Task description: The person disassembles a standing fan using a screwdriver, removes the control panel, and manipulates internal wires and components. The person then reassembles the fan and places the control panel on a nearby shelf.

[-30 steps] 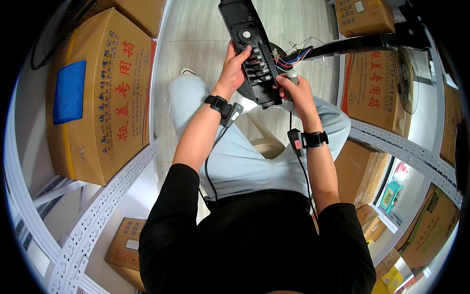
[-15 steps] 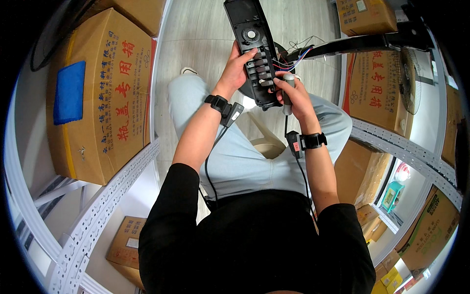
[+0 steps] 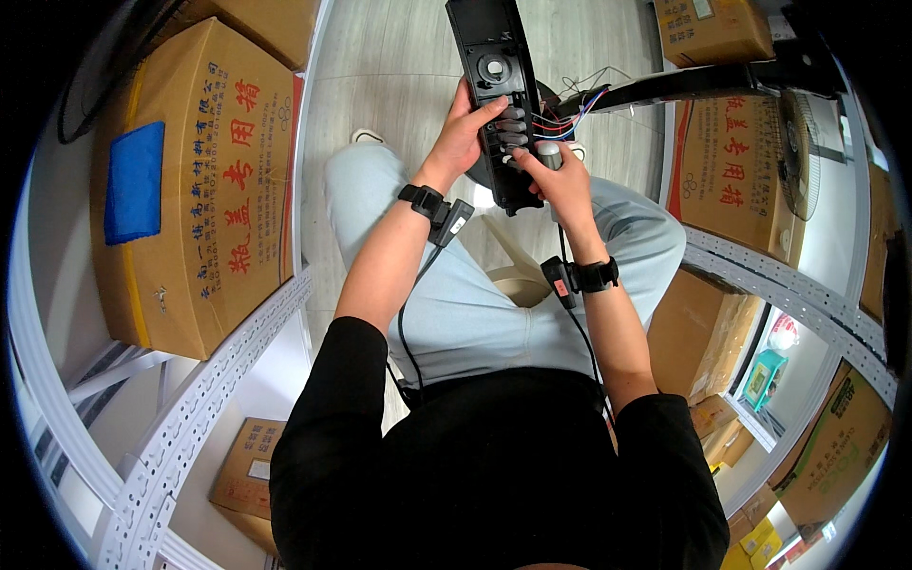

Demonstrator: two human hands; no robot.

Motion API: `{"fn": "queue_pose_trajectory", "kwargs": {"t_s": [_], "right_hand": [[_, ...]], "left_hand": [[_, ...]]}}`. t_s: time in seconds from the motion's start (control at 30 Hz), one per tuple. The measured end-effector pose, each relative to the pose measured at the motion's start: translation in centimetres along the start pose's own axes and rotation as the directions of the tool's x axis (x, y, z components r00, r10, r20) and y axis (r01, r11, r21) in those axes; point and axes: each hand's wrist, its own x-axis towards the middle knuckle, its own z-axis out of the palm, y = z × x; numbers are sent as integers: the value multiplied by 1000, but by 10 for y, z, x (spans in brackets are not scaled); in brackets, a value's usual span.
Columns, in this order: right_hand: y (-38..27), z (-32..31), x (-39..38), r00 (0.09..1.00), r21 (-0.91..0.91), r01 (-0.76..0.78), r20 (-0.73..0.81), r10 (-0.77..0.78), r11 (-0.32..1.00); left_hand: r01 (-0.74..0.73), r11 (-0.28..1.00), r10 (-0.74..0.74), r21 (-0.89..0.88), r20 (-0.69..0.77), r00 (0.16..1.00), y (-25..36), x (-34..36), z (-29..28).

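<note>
Both hands held the black panel [image 3: 501, 95] between them: my left hand [image 3: 463, 133] gripped its edge, my right hand [image 3: 560, 185] pinched a grey knob [image 3: 549, 154]. Panel's long axis ran away from me.

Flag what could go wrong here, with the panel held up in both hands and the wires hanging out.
1. The black panel is held in the air by the left hand alone at its edge; pushing with the right hand could twist or drop it.
2. The loose coloured wires sit beside the right hand's grey tool; a slip might snag them.
</note>
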Motion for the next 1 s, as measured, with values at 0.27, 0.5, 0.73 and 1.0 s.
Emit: {"fn": "queue_pose_trajectory", "kwargs": {"t_s": [0.27,0.5,0.73,1.0], "right_hand": [[-6,-2,-3,1000,60,-9,27,7,998],[-11,-6,-4,982,218,-84,186,43,972],[-4,-10,-4,960,258,-65,279,-10,964],[-3,-7,-4,977,158,8,209,-41,987]], "left_hand": [[43,998,-43,-42,-2,999,3,-2,1],[42,999,-42,-31,0,999,-1,-1,-3],[52,998,-51,-24,27,998,0,-2,-4],[62,996,-62,-68,-2,998,3,-1,1]]}}
